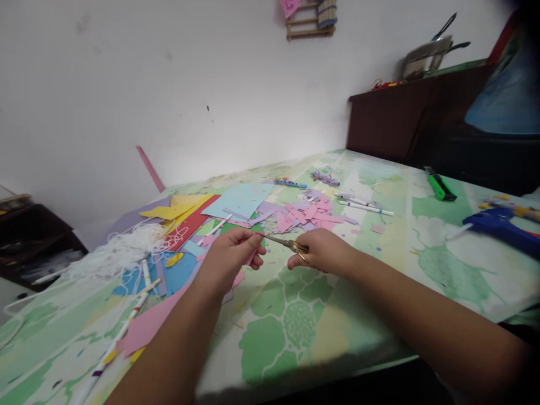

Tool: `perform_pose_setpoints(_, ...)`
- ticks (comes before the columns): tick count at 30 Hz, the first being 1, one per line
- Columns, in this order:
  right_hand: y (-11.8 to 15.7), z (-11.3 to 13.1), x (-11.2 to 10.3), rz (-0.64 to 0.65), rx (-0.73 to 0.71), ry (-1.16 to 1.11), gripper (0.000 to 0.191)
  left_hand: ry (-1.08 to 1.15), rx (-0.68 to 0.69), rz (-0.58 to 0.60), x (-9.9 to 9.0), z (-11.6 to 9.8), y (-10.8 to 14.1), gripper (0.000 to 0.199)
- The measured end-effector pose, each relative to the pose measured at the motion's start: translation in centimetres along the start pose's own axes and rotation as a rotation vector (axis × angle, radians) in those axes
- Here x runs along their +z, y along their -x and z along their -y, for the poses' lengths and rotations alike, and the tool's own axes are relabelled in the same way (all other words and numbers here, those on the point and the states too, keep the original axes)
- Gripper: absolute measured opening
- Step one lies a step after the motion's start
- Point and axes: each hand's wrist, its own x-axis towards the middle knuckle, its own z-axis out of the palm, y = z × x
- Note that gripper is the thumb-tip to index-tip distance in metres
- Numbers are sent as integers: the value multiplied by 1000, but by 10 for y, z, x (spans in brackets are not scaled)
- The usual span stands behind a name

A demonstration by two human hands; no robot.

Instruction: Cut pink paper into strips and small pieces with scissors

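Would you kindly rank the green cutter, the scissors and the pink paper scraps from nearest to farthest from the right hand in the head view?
1. Scissors: held in the right hand.
2. Pink paper scraps: just beyond the hand.
3. Green cutter: well off to the right.

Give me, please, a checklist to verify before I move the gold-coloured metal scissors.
1. Gold-coloured metal scissors held in bare right hand: ok.
2. Bare left hand clear of the scissors' tips: not ok, it is right beside them.
3. Left hand pinching something: cannot tell, too small.
4. Tangled white string away from scissors: ok.
5. Green-and-black plastic cutter knife apart from both hands: ok.
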Motion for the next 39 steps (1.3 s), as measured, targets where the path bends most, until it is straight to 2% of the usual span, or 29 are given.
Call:
perform_pose_setpoints(13,0,-5,-5,37,80,64,52,159,-83,0,2,6,-5,19)
perform_pose_setpoints(18,1,-7,-7,40,123,67,53,172,-96,-61,-1,9,-8,21)
perform_pose_setpoints(24,2,-7,-4,51,105,34,57,182,-58,-126,1,10,-7,23)
perform_pose_setpoints(30,3,-3,-3,95,52,-25,55,180,-10,-133,8,11,-4,24)
perform_pose_setpoints(39,3,0,-5,80,55,-28,51,187,31,-197,15,7,-1,23)
